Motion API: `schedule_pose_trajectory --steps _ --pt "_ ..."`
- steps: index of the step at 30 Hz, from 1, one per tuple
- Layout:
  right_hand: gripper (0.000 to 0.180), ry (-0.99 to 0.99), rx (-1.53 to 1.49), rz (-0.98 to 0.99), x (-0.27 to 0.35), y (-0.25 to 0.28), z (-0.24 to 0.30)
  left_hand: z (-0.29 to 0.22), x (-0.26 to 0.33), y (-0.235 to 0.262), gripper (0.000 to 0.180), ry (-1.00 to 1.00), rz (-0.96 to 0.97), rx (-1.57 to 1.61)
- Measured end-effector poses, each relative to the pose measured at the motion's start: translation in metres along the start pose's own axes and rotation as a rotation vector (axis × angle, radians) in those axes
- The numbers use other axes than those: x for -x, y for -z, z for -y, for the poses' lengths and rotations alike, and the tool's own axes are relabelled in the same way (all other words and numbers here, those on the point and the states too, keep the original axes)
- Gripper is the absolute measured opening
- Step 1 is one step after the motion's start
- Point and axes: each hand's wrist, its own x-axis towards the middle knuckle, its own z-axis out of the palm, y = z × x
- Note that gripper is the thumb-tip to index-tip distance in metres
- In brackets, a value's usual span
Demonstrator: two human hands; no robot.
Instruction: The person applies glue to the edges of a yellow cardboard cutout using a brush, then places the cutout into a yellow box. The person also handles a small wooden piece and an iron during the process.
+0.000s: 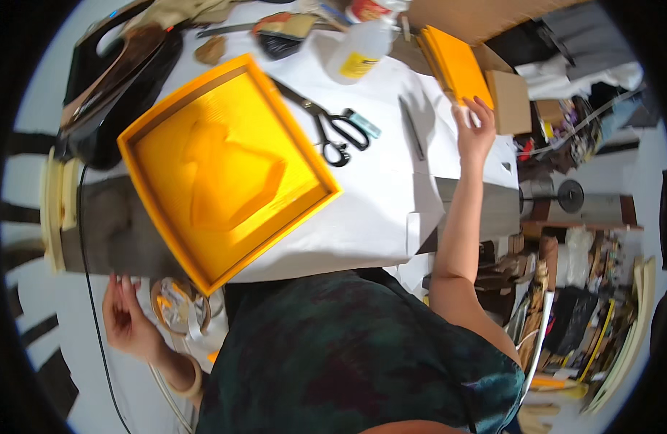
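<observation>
My left hand [128,318] is low on the left, beside the table's near edge. Its fingers are loosely curled and apart, holding nothing I can see. At the far right my right hand [476,132] reaches to the near end of a stack of flat yellow-orange panels [456,64]. The thumb and fingers are spread and appear to touch the lower edge; no firm hold shows. Between the hands, a square yellow tray [235,265] with raised walls lies tilted at the table's near left. Inside it is a shiny yellow raised shape [232,173], its kind unclear.
Black-handled scissors [332,130], a pale blue piece [364,124] and a dark slim blade-like tool [413,129] lie on white paper [369,195]. Behind them stands a translucent bottle [362,50]. A black bag [134,94] is far left; a roll of tape [181,307] sits near my left hand.
</observation>
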Motion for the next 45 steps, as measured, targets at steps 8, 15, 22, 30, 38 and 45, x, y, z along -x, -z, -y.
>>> schedule_pose_trajectory --steps 8,15,22,30,38,45 --pt "0.021 -0.24 -0.038 -0.026 0.011 0.051 -0.093 0.003 0.01 0.02 0.025 0.076 -0.039 -0.025" --pt "0.025 -0.224 -0.363 0.188 0.003 -0.025 0.028 0.028 0.029 0.056 0.015 0.22 -0.04 -0.119" --pt "0.012 0.168 -0.422 0.437 0.02 -0.07 0.147 0.08 0.056 0.073 0.019 0.251 -0.134 -0.126" --pt "0.02 0.305 -0.394 0.524 0.054 -0.084 0.176 0.12 0.082 0.076 0.064 0.009 -0.074 -0.728" --pt "0.018 0.017 -0.363 0.52 0.067 -0.068 0.151 0.097 0.066 0.083 0.013 0.347 -0.137 -0.567" --pt "0.012 0.359 -0.234 0.563 0.097 -0.059 0.223 0.033 -0.143 0.045 0.015 -0.374 -0.22 -0.677"
